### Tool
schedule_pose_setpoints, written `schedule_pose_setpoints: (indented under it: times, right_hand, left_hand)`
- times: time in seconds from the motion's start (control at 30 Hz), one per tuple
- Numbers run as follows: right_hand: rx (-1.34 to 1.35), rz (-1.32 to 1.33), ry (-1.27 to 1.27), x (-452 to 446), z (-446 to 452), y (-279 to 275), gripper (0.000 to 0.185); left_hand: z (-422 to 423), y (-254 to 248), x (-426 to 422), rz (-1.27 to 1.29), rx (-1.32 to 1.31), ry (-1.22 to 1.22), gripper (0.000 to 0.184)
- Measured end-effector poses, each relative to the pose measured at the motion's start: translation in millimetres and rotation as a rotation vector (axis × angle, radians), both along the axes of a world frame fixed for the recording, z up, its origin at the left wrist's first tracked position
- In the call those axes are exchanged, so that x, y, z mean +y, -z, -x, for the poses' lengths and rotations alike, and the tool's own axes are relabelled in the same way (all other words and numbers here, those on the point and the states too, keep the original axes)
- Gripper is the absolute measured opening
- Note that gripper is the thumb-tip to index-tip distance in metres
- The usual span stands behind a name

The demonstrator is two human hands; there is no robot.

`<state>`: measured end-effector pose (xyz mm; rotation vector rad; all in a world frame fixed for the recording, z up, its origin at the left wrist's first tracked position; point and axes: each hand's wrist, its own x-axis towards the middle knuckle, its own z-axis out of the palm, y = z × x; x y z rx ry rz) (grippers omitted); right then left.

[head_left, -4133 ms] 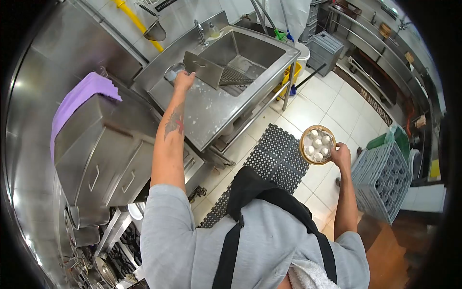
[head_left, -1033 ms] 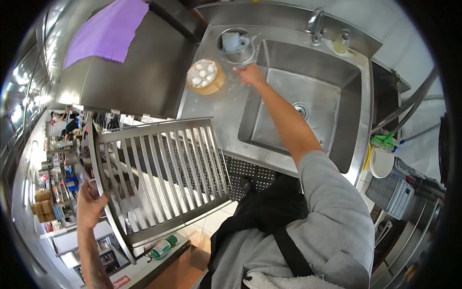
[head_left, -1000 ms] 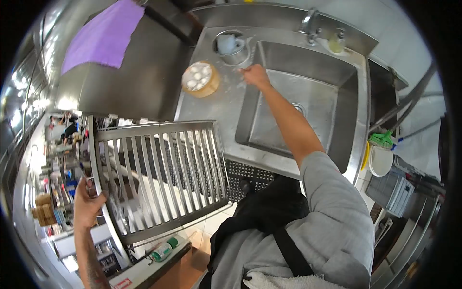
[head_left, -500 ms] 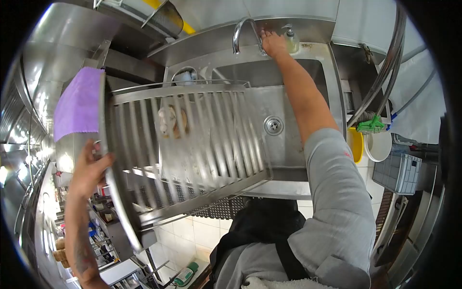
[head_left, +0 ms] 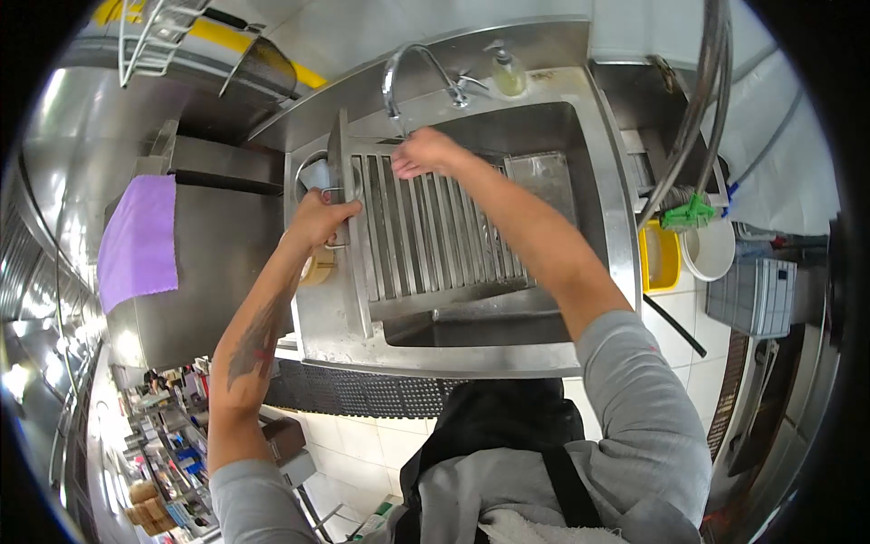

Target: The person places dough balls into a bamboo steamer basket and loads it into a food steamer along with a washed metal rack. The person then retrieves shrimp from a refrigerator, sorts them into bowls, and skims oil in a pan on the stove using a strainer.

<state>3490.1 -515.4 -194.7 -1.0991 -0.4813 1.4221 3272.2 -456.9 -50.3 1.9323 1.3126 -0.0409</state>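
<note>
A slatted stainless-steel rack (head_left: 435, 238) with an upright end panel lies tilted in the sink (head_left: 594, 195), its far end down in the basin. My left hand (head_left: 322, 220) is closed around the handle on that end panel. Just under the spout of the faucet (head_left: 421, 54), my right hand (head_left: 424, 152) hovers over the rack's upper edge. Its fingers are curled together with no object visible in them. The drain is hidden under the slats.
A soap pump bottle (head_left: 507, 71) stands behind the sink. On the left, a purple cloth (head_left: 140, 240) hangs over a steel surface. A roll of tape (head_left: 317, 267) sits beside the rack. To the right are a yellow bin (head_left: 660, 256), a white bucket (head_left: 711, 247) and a grey crate (head_left: 750, 295).
The rack has moved right and down into the sink, with my left hand still on its handle. My right hand has left the faucet lever and come down below the spout.
</note>
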Motion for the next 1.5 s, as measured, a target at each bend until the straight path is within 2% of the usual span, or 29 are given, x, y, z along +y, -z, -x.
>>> schedule_pose_setpoints:
  times: [0.07, 0.13, 0.17, 0.23, 0.27, 0.33, 0.37, 0.43, 0.47, 0.53, 0.57, 0.6, 0.67, 0.7, 0.73, 0.8, 0.83, 0.87, 0.93, 0.97, 1.03, 1.07, 1.13, 1.17, 1.2, 1.3, 1.33, 1.4, 1.5]
  right_hand:
    - [-0.027, 0.013, 0.033, 3, 9, -13, 0.022]
    - [-0.316, 0.086, 0.118, 11, -1, -14, 0.031]
    - [-0.312, 0.096, 0.128, 10, -3, -11, 0.031]
    - [0.13, -0.024, -0.395, 13, -5, 6, 0.027]
    - [0.135, -0.021, -0.384, 17, -5, 12, 0.027]
    - [-0.132, 0.117, 0.161, 23, -3, 23, 0.022]
    - [-0.125, 0.121, 0.167, 21, -1, 31, 0.022]
    - [0.109, 0.164, -0.466, -2, 6, 26, 0.022]
    - [0.111, 0.165, -0.464, 0, 6, 26, 0.022]
    - [-0.014, 0.144, 0.177, 9, 9, 38, 0.022]
    - [-0.086, 0.105, -0.057, 10, 11, 45, 0.025]
    - [-0.073, 0.114, -0.053, 4, 13, 44, 0.025]
    - [0.06, 0.257, -0.769, -13, 9, 45, 0.028]
    - [-0.19, 0.201, -0.791, -12, 3, 76, 0.029]
    - [-0.191, 0.206, -0.795, -8, 3, 79, 0.029]
    - [0.061, 0.223, 0.032, -6, 6, 83, 0.03]
    - [0.097, 0.138, -0.179, -10, 9, 87, 0.028]
    - [0.103, 0.144, -0.18, -10, 13, 89, 0.028]
    - [0.033, 0.203, -0.742, -4, 18, 113, 0.026]
    - [0.036, 0.212, -0.746, -3, 23, 122, 0.026]
    - [0.007, 0.149, -0.307, -5, 30, 125, 0.026]
    - [0.007, 0.158, -0.31, -6, 31, 127, 0.026]
    - [0.221, 0.098, 0.027, -11, 30, 112, 0.025]
    - [0.45, 0.111, 0.304, -3, 27, 104, 0.023]
    - [0.448, 0.114, 0.299, 6, 27, 99, 0.023]
    - [0.48, 0.012, -0.009, 22, 39, 107, 0.021]
    - [0.499, -0.038, -0.457, 27, 38, 142, 0.02]
    - [0.502, -0.08, -0.912, 10, 41, 191, 0.02]
    - [-0.636, 0.653, -1.24, -54, 54, 223, 0.027]
  left_hand:
    - [-13, 20, 1, 0.01, 0.025, 0.042, 0.069]
    - [-23, 40, -1, -0.017, 0.019, 0.058, 0.069]
    - [-26, 52, 1, -0.05, 0.016, 0.063, 0.066]
    - [-36, 55, -6, -0.021, 0.005, 0.077, 0.067]
    - [-41, 56, -8, 0.001, -0.012, 0.078, 0.068]
    - [-45, 68, -1, 0.011, -0.001, 0.081, 0.07]
    - [-48, 74, 3, 0.014, 0.006, 0.076, 0.071]
    - [-50, 95, 15, 0.005, -0.018, 0.083, 0.072]
    - [-51, 105, 20, -0.007, -0.05, 0.086, 0.072]
    - [-59, 105, 10, -0.035, -0.055, 0.085, 0.072]
    - [-63, 105, 6, -0.068, -0.067, 0.081, 0.072]
    - [-63, 103, 4, -0.058, -0.055, 0.086, 0.072]
    - [-70, 102, 2, -0.027, -0.022, 0.096, 0.076]
    - [-70, 103, 4, -0.019, -0.017, 0.095, 0.076]
    - [-72, 105, 8, 0.03, -0.014, 0.085, 0.076]
    - [-72, 115, 13, 0.09, -0.005, 0.081, 0.075]
    - [-71, 122, 15, 0.05, -0.035, 0.063, 0.071]
    - [-67, 129, 18, 0.011, -0.056, 0.047, 0.068]
    - [-65, 137, 25, 0.039, -0.079, 0.044, 0.061]
    - [-64, 140, 28, 0.064, -0.108, 0.039, 0.054]
    - [-64, 141, 36, 0.126, -0.091, 0.031, 0.055]
    - [-63, 143, 39, 0.18, -0.069, 0.029, 0.055]
    - [-65, 130, 31, 0.244, -0.126, 0.003, 0.049]
    - [-65, 130, 32, 0.323, -0.189, -0.073, 0.047]
    - [-65, 129, 33, 0.4, -0.25, -0.15, 0.045]
    - [-69, 125, 28, 0.432, -0.291, -0.261, 0.044]
    - [-68, 127, 28, 0.419, -0.32, -0.298, 0.044]
    - [-65, 131, 31, 0.423, -0.342, -0.287, 0.043]
    - [-63, 132, 34, 0.422, -0.368, -0.256, 0.041]
